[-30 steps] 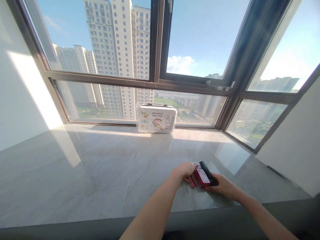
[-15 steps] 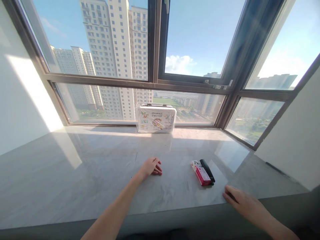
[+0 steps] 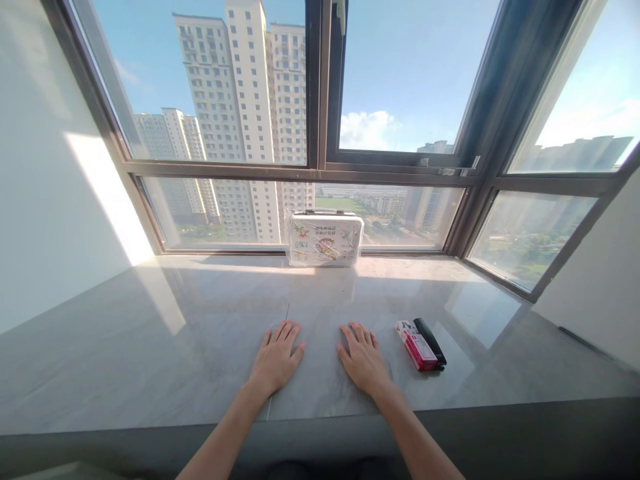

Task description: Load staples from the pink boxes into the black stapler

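Palm down on the grey marble sill point(image 3: 200, 380), my left hand point(image 3: 275, 360) lies flat with its fingers spread and nothing in it. My right hand point(image 3: 364, 357) rests flat beside it, also empty, fingers apart. To the right of my right hand lies a small pink and white box point(image 3: 419, 348). A black stapler point(image 3: 430, 341) lies along the box's right side, touching or nearly touching it. Farther back, a white case with cartoon prints point(image 3: 326, 240) stands upright against the window, wrapped in clear plastic and topped by a dark handle.
Dark window frames point(image 3: 225, 171) run along the back and right of the sill. A white wall point(image 3: 65, 220) bounds the left side, and another wall point(image 3: 595, 287) the right. The sill's front edge point(image 3: 525, 405) drops off close to me.
My right hand has come from the front edge, right of the box, to the middle of the sill. My left hand has shifted left and flattened. The view has moved slightly left.
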